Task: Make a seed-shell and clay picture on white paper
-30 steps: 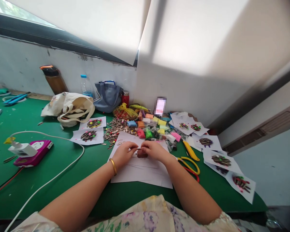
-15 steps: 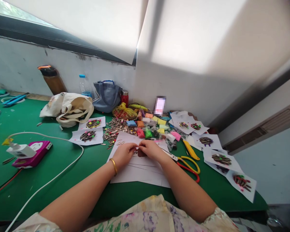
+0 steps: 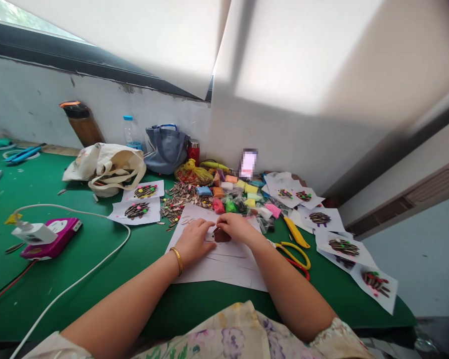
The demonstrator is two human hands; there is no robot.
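Note:
My left hand (image 3: 195, 241) lies on the white paper sheets (image 3: 224, 267), fingers stretched and thumb apart, beside a flat brown clay shape (image 3: 222, 236). My right hand (image 3: 236, 227) comes down on that shape's upper edge with its fingertips pinched together. A small dark sliver shows under those fingertips, too small to name. A few pale sunflower seeds (image 3: 187, 221) lie on the paper beyond my left hand. Scissors (image 3: 295, 254) with yellow and red handles rest right of the paper, partly behind my right forearm.
A pile of sunflower seeds (image 3: 183, 197) and several bagged clay colours (image 3: 230, 204) lie beyond the paper. Finished seed pictures (image 3: 344, 247) overlap at right. A yellow cutter (image 3: 296, 232), a phone (image 3: 248, 163), cloth bags (image 3: 166, 149) and a purple power adapter (image 3: 52, 238) with a white cable stand around.
My left hand has let go of its pinch and spread out on the paper, drawing slightly away from the right. The right fingertips have shifted up, uncovering more of the brown clay shape.

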